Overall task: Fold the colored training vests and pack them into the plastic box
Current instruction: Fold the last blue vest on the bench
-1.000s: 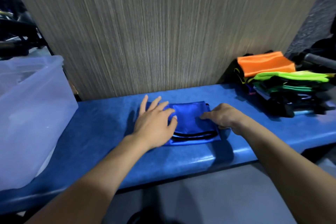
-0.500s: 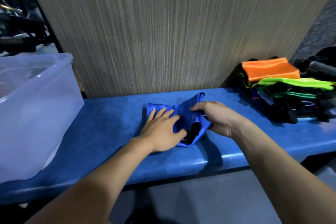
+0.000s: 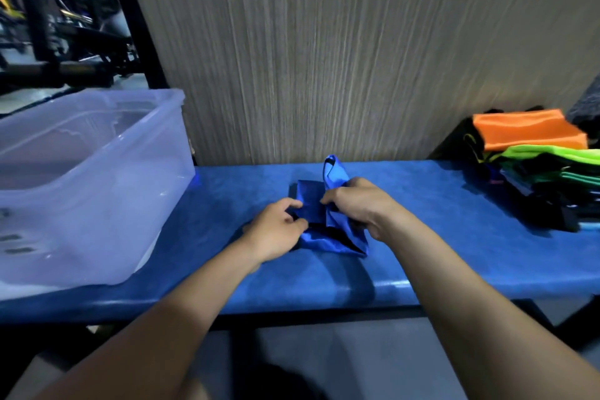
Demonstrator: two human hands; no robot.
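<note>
— blue satin-like cloth, bunched on a blue bench top [image 3: 422,204]: a person's two hands work a blue vest [image 3: 328,237] into a smaller packet, the plastic box [image 3: 97,172] standing open just to the left, well clear of the cloth.

— what are the hands doing?

— the left hand [image 3: 276,230] has its fingers curled down onto the near-left part of the vest, pinching the fabric against the bench. the right hand [image 3: 360,204] grips the right half, fingers wrapped round a fold whose tip stands up behind the knuckles.

— and the step, as you read it?

— a last fold across, i'd judge. to do it well, the left hand should pin its edge firmly while the right carries its flap over in one sweep — the cloth looks slippery, so a slack hold would likely let the layers slide apart. line the black trim edges up, then press flat before lifting.

— what's left to do?

— a pile of vests [image 3: 535,166], orange and green on top, waits at the right end of the bench. the box seems to hold nothing yet, though its hazy walls make that hard to tell.
</note>
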